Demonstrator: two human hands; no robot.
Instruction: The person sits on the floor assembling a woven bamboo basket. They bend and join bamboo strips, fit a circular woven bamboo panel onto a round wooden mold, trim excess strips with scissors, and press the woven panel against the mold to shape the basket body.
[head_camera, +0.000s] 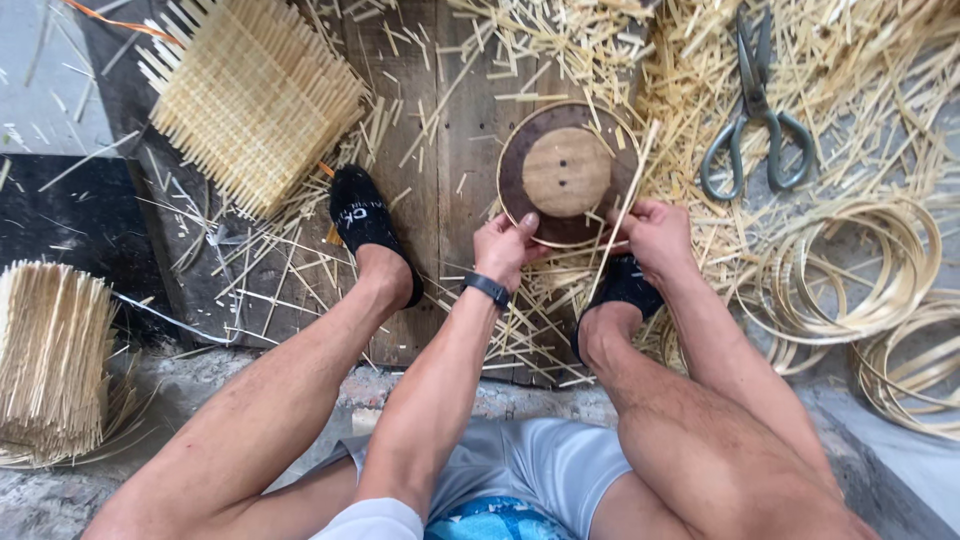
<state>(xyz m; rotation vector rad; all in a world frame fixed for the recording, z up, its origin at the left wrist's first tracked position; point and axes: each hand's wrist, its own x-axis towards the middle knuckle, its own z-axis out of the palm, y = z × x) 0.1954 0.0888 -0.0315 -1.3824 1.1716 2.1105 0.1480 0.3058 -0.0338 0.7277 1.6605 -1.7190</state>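
A round dark wooden disc with a lighter wooden centre lies on the plank floor, ringed by a thin bamboo hoop. My left hand grips its near edge with thumb on the rim. My right hand pinches the rim on the right and holds a thin bamboo strip that slants up across the disc. My feet in black socks rest either side, the left foot apart, the right foot just under my right hand.
Grey-handled scissors lie at upper right on loose bamboo slivers. Coiled bamboo hoops sit at right. A woven bamboo mat lies upper left, and a bundle of bamboo sticks at left.
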